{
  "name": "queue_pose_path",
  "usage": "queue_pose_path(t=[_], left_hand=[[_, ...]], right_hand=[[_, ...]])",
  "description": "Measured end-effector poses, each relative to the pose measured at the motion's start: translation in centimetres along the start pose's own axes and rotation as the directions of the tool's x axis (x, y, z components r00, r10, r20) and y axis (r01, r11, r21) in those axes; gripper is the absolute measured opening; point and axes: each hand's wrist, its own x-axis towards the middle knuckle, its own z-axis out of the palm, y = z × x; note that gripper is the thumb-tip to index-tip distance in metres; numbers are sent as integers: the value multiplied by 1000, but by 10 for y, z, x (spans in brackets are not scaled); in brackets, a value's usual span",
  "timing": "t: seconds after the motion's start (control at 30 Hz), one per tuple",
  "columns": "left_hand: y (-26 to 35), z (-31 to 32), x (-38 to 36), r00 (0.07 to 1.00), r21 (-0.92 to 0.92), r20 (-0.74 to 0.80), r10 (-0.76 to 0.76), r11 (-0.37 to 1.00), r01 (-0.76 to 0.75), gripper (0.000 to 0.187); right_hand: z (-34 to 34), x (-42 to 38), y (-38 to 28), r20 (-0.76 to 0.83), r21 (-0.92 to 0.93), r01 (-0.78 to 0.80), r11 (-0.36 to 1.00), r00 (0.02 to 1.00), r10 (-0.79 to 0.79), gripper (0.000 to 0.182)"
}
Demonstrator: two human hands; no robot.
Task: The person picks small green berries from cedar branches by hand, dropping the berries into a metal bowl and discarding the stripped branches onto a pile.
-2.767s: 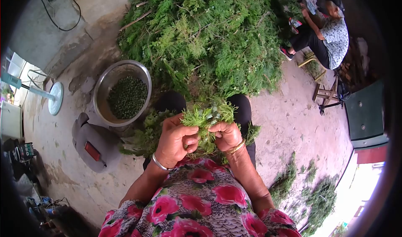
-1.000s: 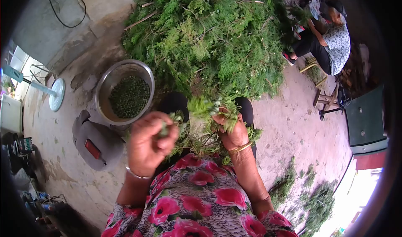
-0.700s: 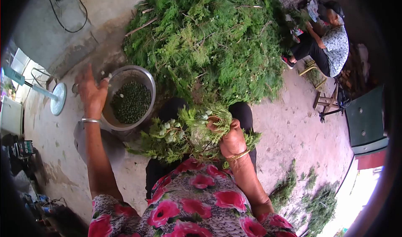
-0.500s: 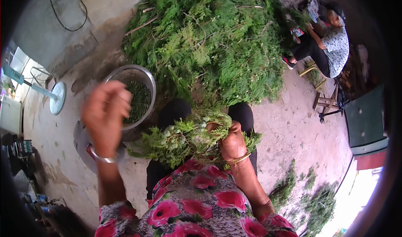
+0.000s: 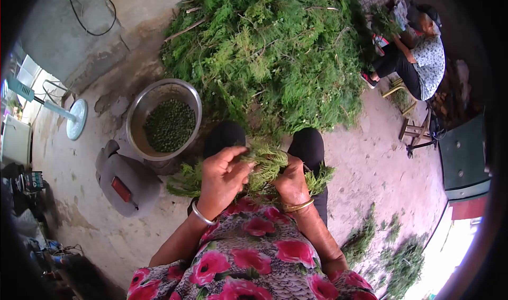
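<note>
A leafy evergreen sprig (image 5: 266,167) lies across my lap, its flat green fronds spreading out to both sides. My right hand (image 5: 292,182) is closed around it, with a gold-coloured bangle at the wrist. From the left, my left hand (image 5: 225,181) meets the same sprig, thumb and fingers pinched together on its foliage. Whether a small cone sits between those fingertips is hidden. Beyond my left knee, a metal bowl (image 5: 136,144) holds many small round green cones (image 5: 170,126).
A big heap of cut evergreen branches (image 5: 264,56) rises ahead of my knees. Beside the bowl is a grey rounded object (image 5: 124,191) with a red item on it. Another person (image 5: 423,56) sits at right holding greenery. Loose sprigs (image 5: 405,263) lie on the floor at lower right.
My left hand has come from beside the bowl, moving right and down, onto the sprig. My right hand keeps its hold. The bowl's cones are now uncovered.
</note>
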Motion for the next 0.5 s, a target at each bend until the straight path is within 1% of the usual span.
queue_pose_path(t=[0.03,0.07,0.1,0.13,0.17,0.23,0.27,0.3,0.33,0.37,0.4,0.43,0.47,0.5], left_hand=[[-4,-1,2,1000,-1,1,-1,1000,1,26],[-8,-2,3,998,56,-40,54,997,-52,25],[-11,-4,4,991,116,-79,111,988,-101,24],[-12,-6,5,986,180,-102,134,977,-115,23],[-11,-5,4,985,180,-108,132,977,-112,23],[-7,-1,2,971,142,-142,190,975,-170,23],[-6,1,1,972,144,-146,186,976,-165,23],[-6,2,-1,975,95,-142,171,983,-159,24],[-6,2,-2,978,46,-136,158,987,-153,25],[-7,0,-2,978,48,-139,156,987,-151,25],[-8,-4,-2,981,91,-83,173,982,-166,26],[-9,-8,-2,982,133,-25,188,974,-183,27],[-6,-11,-2,982,133,-25,187,974,-182,27],[0,-13,-2,997,37,8,82,996,-83,27]], right_hand=[[0,-1,-6,22,16,-26,1000,999,25,21],[-1,-1,-5,22,15,-28,1000,999,27,21],[-3,-2,-5,56,64,-20,998,998,17,25],[-4,-2,-4,91,113,-15,993,996,5,31],[-7,-2,-1,97,113,-18,993,995,7,31],[-9,-2,3,-19,338,-103,935,993,116,34],[-4,-3,2,-92,264,-119,957,985,148,36],[-4,-4,1,-88,265,-123,956,985,151,36],[-5,-4,0,-49,188,-97,977,993,108,33],[-7,-5,0,-7,111,-66,992,998,67,30],[-9,-4,-1,47,32,-22,999,999,21,30],[-10,-4,-1,48,33,-24,999,999,23,30],[-11,-4,-2,66,17,-30,999,997,28,29],[-11,-4,-3,84,0,-34,999,996,34,29]])
